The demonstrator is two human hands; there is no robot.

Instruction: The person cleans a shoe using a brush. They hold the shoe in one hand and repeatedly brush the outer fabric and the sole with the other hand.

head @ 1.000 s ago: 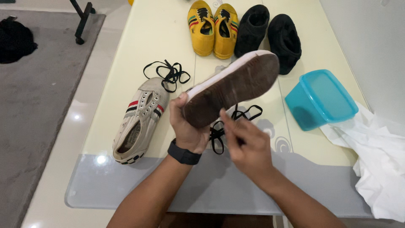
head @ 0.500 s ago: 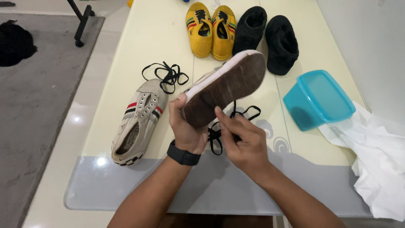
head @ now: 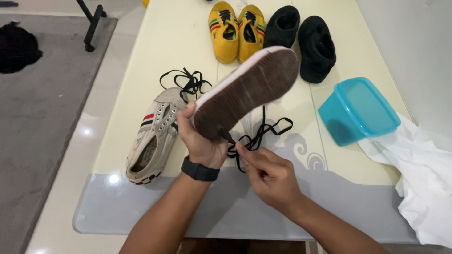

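My left hand (head: 201,141), with a black watch on its wrist, grips the heel of a beige shoe (head: 249,89) held up over the table, its brown sole facing me. A black shoelace (head: 261,134) hangs from under that shoe, and my right hand (head: 268,174) pinches this lace just below the heel. The matching beige shoe (head: 153,136), with red and dark stripes and empty eyelets, lies on the table to the left. A second loose black lace (head: 186,82) is bunched beyond its toe.
A pair of yellow shoes (head: 235,30) and a pair of black shoes (head: 301,37) stand at the far end of the pale table (head: 155,42). A turquoise plastic box (head: 358,110) sits upside down at the right, beside white cloth (head: 421,178). Grey carpet lies left.
The held shoe has tipped a little, and my right hand has drawn the black lace downward, towards me. The shoe on the table has not moved.
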